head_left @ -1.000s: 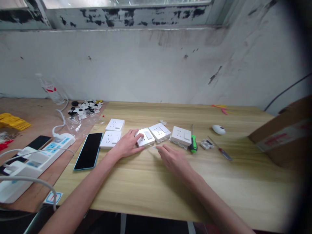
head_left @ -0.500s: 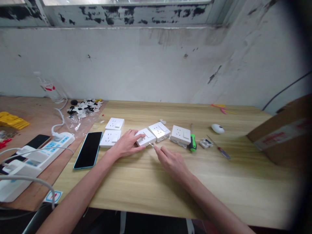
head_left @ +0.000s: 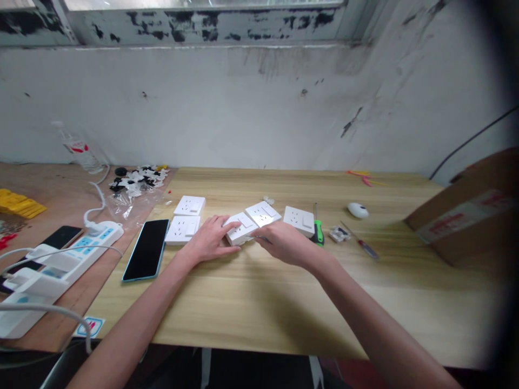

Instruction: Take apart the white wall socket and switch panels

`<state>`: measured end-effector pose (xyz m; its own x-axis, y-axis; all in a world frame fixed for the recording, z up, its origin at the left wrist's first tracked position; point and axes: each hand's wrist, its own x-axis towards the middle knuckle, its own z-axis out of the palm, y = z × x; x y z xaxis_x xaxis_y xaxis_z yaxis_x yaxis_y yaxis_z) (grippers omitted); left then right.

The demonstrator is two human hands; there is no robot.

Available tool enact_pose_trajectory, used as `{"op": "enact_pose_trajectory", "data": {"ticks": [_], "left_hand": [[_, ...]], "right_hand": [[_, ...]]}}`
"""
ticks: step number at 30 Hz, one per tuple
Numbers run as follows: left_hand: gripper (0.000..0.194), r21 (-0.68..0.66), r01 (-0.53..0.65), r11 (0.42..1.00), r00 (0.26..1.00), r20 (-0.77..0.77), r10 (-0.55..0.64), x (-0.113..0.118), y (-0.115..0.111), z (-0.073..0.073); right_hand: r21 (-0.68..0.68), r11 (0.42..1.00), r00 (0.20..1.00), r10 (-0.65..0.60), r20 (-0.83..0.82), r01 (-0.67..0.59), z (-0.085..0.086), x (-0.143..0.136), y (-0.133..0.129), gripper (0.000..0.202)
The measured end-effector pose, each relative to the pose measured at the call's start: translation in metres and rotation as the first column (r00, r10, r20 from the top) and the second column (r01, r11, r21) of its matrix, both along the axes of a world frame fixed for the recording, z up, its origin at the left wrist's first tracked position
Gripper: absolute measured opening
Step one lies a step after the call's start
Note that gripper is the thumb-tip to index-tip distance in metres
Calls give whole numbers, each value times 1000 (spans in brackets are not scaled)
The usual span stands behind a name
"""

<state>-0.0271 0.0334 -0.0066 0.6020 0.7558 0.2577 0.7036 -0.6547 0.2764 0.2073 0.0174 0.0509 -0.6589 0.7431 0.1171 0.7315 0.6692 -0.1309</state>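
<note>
A white wall socket with a switch (head_left: 241, 227) sits slightly tilted at the middle of the table. My left hand (head_left: 207, 239) holds it from the left, index finger on top and thumb at its front edge. My right hand (head_left: 286, 243) is at the socket's right front corner, fingers closed; anything between them is hidden. A second socket (head_left: 263, 214) lies just behind, its corner close to the held one. Further right stands a third socket (head_left: 299, 219), partly behind my right hand. Two more, a front socket (head_left: 182, 230) and a back socket (head_left: 190, 205), lie to the left.
A phone (head_left: 146, 250) lies left of my left forearm, near a white power strip (head_left: 87, 248) with cables. Rightward are a green screwdriver (head_left: 319, 232), a small switch part (head_left: 339, 233), a thin screwdriver (head_left: 367, 247), a white mouse-like object (head_left: 357, 210) and a cardboard box (head_left: 458, 216).
My right hand has lifted and turned over at the socket's corner; the thin metal piece seen in its fingers before is hidden now. My left hand stays on the socket. The view shifted slightly.
</note>
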Motion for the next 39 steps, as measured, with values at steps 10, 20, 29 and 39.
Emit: {"op": "enact_pose_trajectory", "data": {"ticks": [10, 20, 29, 39], "left_hand": [[57, 0, -21, 1000, 1000, 20, 21, -3, 1, -1], [57, -22, -32, 999, 999, 31, 33, -3, -1, -2], [53, -18, -19, 1000, 999, 40, 19, -5, 2, -1], [45, -231, -72, 970, 964, 234, 127, -10, 9, 16]], "right_hand": [[47, 997, 988, -50, -146, 58, -28, 37, -26, 34], [55, 998, 989, 1, 147, -9, -52, 18, -16, 48], [83, 995, 978, -63, 201, 47, -59, 5, -12, 43], [85, 994, 979, -89, 182, 74, -62, 2, -13, 47]]}}
